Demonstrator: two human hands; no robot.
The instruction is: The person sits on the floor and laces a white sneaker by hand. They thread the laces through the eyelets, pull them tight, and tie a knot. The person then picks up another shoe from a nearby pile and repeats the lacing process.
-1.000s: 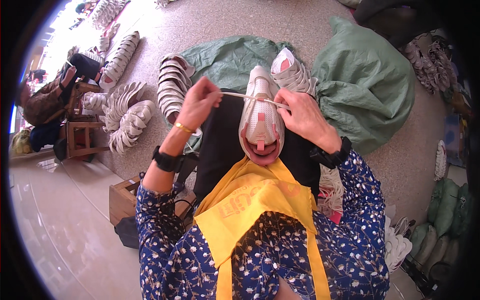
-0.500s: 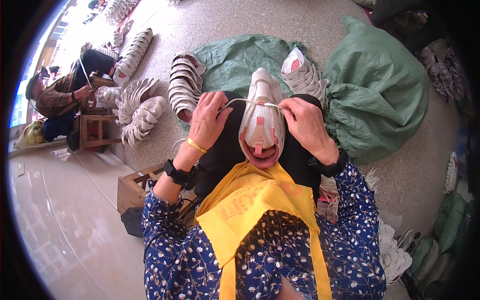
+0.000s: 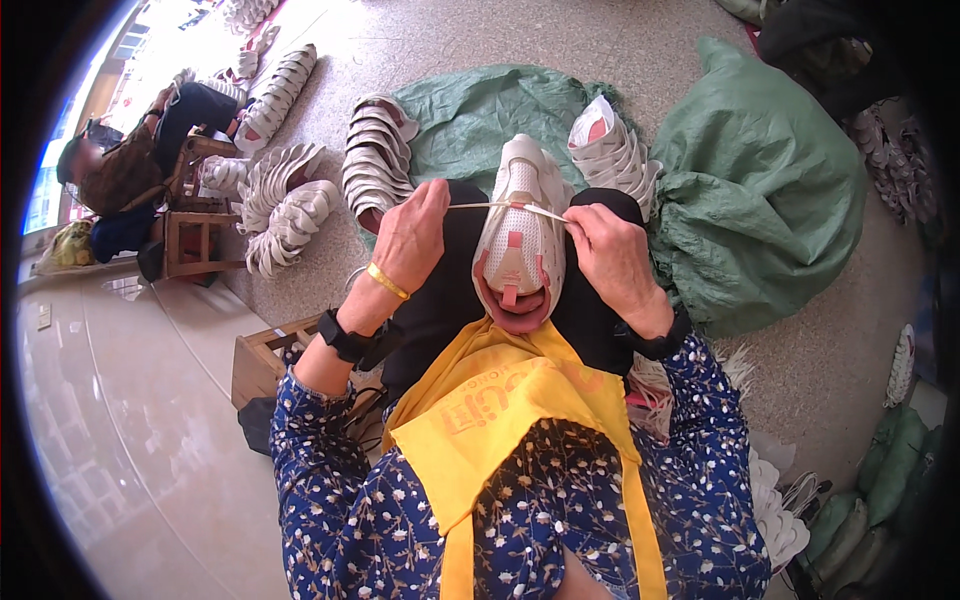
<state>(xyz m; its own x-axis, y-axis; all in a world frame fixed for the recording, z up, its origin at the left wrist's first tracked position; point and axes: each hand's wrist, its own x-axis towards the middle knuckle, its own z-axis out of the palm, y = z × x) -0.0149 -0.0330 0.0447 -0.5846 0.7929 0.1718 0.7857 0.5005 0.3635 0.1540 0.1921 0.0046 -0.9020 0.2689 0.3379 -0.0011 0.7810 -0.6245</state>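
Speckled floor (image 3: 430, 35) stretches beyond the shoe (image 3: 513, 258) between black-trousered knees (image 3: 598, 203); right of it bulges a green sack (image 3: 765, 190), contents hidden. Over the shoe, left hand (image 3: 410, 238) and right hand (image 3: 614, 252) pinch a pale lace (image 3: 545, 213) stretched between their fingertips (image 3: 437, 197).

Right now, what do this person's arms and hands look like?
The left hand wears a gold-coloured bracelet and chunky black wristband; the right hand, another black wristband. Dark-blue cloth sleeves printed with white flowers stop short of both wrists.
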